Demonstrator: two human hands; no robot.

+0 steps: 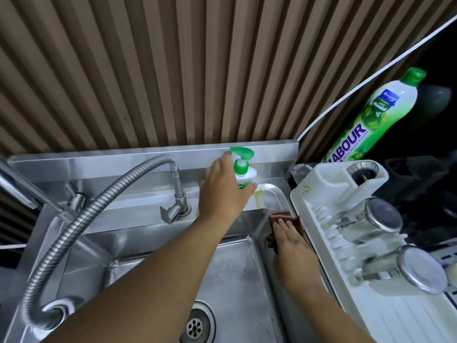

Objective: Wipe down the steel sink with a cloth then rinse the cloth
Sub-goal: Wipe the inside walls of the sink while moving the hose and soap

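Observation:
The steel sink [237, 276] fills the lower middle of the head view, its drain [195, 328] at the bottom. A dark brown cloth [280, 215] lies on the sink's right rim. My right hand [293, 246] presses flat on it with fingers together. My left hand [222, 191] reaches across to the back ledge and grips a white pump soap bottle with a green top [243, 169], which is lifted or tilted above the rim corner. A yellowish smear [259, 198] marks the steel beside the bottle.
A flexible steel faucet hose [81, 219] arcs over the sink's left side, its tap [179, 194] at the back. A white dish rack [346, 243] with steel-lidded jars [385, 216] stands right of the sink. A green dish-liquid bottle [376, 117] leans behind it. Slatted wall behind.

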